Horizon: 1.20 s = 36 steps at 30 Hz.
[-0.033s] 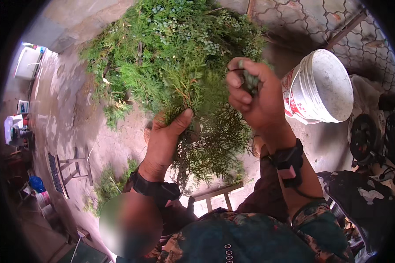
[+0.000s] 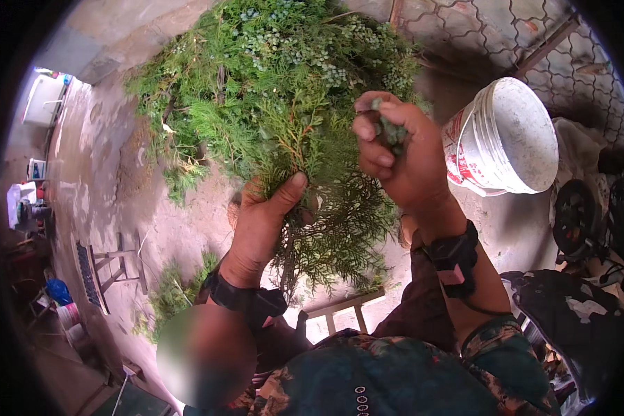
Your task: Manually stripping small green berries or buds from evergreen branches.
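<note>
My left hand (image 2: 267,211) pinches a green juniper sprig (image 2: 295,139) between thumb and fingers. Its scaly foliage spreads above the thumb, and darker twigs hang below the hand. Curled fingers of my right hand (image 2: 405,149) wrap round a small handful of blue-green juniper berries (image 2: 393,132), held up beside the sprig. Beyond both hands lies a large heap of juniper branches (image 2: 222,90), thick with pale berry clusters toward its top and right.
A white bucket (image 2: 527,139), tilted toward me, stands right of my right hand. Wire mesh (image 2: 561,62) is behind it. Cut greenery (image 2: 177,291) lies at lower left near a low frame (image 2: 111,267). Dark clutter (image 2: 568,305) fills the right.
My right hand has turned slightly and its fingers have loosened a little, showing more of the berries. My left hand keeps its grip on the sprig, almost still.
</note>
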Motion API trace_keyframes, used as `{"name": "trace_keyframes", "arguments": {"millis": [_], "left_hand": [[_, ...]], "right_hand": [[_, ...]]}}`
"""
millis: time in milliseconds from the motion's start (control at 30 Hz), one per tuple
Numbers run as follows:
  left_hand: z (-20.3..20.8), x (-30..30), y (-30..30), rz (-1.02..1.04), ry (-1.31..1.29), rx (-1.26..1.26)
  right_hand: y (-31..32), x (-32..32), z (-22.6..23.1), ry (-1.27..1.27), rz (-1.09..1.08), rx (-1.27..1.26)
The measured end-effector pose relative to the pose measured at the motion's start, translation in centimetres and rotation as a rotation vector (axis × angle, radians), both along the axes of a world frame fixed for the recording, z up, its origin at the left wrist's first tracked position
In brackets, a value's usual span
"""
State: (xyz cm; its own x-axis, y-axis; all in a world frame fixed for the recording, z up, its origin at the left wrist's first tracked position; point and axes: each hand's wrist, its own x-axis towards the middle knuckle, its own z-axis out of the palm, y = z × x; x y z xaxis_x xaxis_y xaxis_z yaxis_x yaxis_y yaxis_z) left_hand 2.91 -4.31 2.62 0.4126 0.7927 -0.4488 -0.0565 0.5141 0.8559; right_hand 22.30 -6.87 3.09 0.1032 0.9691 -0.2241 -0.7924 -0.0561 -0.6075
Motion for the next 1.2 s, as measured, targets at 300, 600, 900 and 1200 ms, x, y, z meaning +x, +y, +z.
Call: {"name": "trace_keyframes", "arguments": {"millis": [300, 600, 900, 1200], "left_hand": [[-0.6, 0.2, -0.3, -0.113, 0.028, 0.156], [-0.6, 0.6, -0.3, -0.136, -0.001, 0.159], [0.2, 0.6, -0.1, -0.157, 0.035, 0.115], [0.2, 0.5, -0.1, -0.087, 0.074, 0.088]], "right_hand": [[-0.2, -0.8, -0.2, -0.339, 0.103, -0.059], [-0.6, -1.3, 0.2, -0.363, 0.140, -0.090], [-0.1, 2.5, -0.2, -0.294, -0.274, 0.029], [-0.6, 0.6, -0.5, -0.113, 0.054, -0.007]]}}
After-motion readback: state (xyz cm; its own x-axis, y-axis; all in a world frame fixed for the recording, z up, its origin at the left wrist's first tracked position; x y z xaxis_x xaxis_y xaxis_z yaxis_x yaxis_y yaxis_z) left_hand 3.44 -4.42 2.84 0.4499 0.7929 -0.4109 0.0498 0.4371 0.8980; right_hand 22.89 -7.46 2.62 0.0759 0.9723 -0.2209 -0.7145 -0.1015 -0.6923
